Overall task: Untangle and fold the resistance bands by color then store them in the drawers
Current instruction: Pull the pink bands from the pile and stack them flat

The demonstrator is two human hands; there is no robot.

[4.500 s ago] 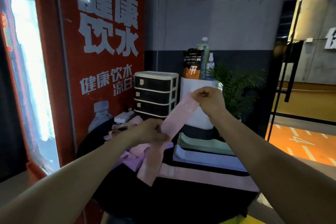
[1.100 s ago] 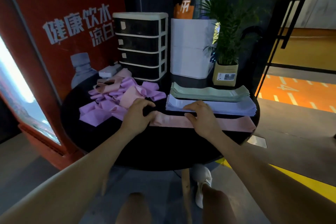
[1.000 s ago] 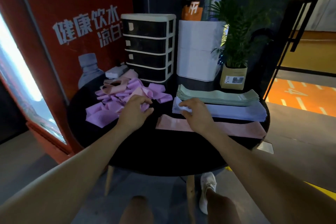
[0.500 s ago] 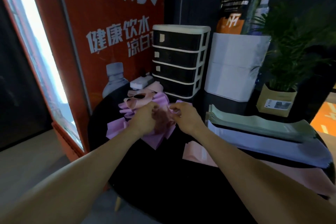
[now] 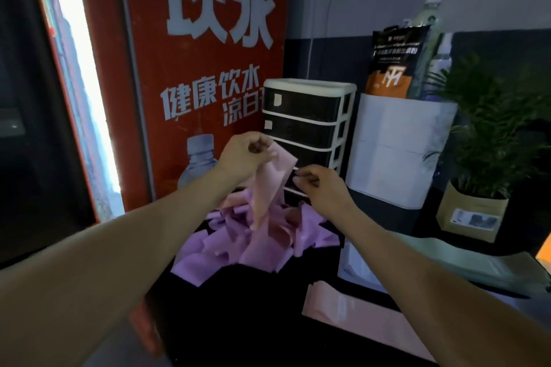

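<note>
Above table [image 5: 244,307], both grips pinching pink band [image 5: 269,188]

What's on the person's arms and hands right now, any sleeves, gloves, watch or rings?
Both forearms are bare as far as the frame shows: no sleeves in view. The left hand and right hand wear no gloves. No watch, strap or bracelet shows at either wrist, and no rings are visible, though the dim, blurred picture could hide a thin one.
</note>
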